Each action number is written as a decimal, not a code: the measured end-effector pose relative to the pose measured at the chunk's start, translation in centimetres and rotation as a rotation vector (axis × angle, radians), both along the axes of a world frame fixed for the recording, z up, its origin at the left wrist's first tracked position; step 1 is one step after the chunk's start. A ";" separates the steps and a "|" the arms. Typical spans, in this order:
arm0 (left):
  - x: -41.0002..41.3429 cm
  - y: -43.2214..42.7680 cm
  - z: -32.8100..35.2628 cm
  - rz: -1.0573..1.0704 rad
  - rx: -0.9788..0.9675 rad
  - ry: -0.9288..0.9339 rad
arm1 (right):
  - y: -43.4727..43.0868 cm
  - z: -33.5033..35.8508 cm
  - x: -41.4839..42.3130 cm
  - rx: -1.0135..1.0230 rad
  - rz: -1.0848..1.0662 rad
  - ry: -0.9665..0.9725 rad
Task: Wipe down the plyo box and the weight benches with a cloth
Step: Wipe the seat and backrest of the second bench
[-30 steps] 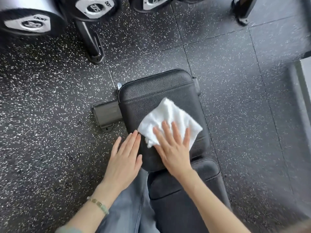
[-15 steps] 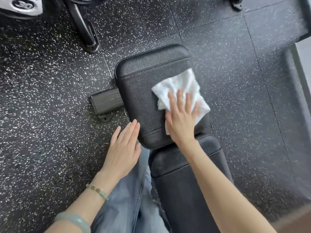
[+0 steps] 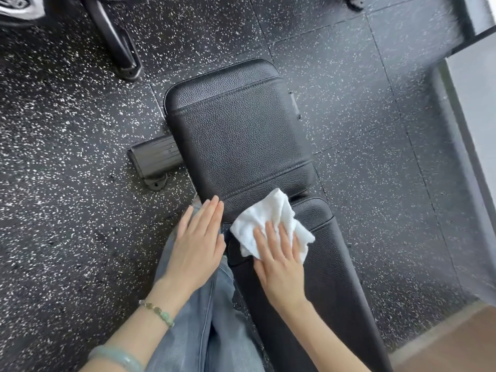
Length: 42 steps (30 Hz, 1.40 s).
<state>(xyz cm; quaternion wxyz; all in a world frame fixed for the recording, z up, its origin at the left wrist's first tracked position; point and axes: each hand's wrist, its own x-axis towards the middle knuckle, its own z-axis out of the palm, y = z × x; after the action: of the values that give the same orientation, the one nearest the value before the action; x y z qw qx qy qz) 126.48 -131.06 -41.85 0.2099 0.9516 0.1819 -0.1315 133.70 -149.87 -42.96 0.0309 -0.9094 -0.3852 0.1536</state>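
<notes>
A black padded weight bench (image 3: 239,135) runs from the middle of the view toward the bottom right, with a seat pad in front and a longer back pad (image 3: 316,285) behind it. A crumpled white cloth (image 3: 264,217) lies over the gap between the two pads. My right hand (image 3: 279,259) presses flat on the cloth with straight fingers. My left hand (image 3: 198,242) lies flat with straight fingers at the near left corner of the seat pad, above my jeans. No plyo box is in view.
The bench's black foot bar (image 3: 154,158) sticks out to the left on the speckled rubber floor. A rack leg (image 3: 118,41) and a dumbbell end (image 3: 18,6) are at the top left. A grey ledge (image 3: 467,157) and a wooden floor strip (image 3: 451,342) border the right side.
My right hand has dragged the cloth from the seat pad's right side back toward me, onto the gap and the back pad. The left hand stays at the pad's corner. The view has shifted.
</notes>
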 end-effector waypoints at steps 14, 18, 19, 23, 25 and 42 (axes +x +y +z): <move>0.5 -0.5 0.2 -0.037 0.045 0.073 | -0.1 -1.2 5.4 -0.016 -0.225 -0.028; 1.0 -0.8 0.4 -0.059 0.064 0.080 | -3.3 -0.4 -2.5 -0.006 0.058 0.029; 1.2 -0.8 0.5 -0.062 0.075 0.079 | -4.3 -0.1 -3.2 -0.017 0.104 0.044; 2.2 0.0 0.5 -0.030 0.100 0.069 | -3.5 -0.9 1.0 -0.058 0.078 -0.007; 2.8 0.6 0.2 0.007 0.109 0.063 | -0.6 -1.7 5.0 -0.041 0.038 -0.049; 4.2 2.0 -0.5 0.057 0.129 0.095 | 6.9 -1.9 9.4 0.112 0.114 -0.009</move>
<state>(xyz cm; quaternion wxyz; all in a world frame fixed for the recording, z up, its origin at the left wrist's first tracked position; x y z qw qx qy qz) 130.73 -129.01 -42.38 0.1429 0.9503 0.2266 -0.1583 143.08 -142.98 -44.85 0.0709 -0.8835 -0.4446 0.1291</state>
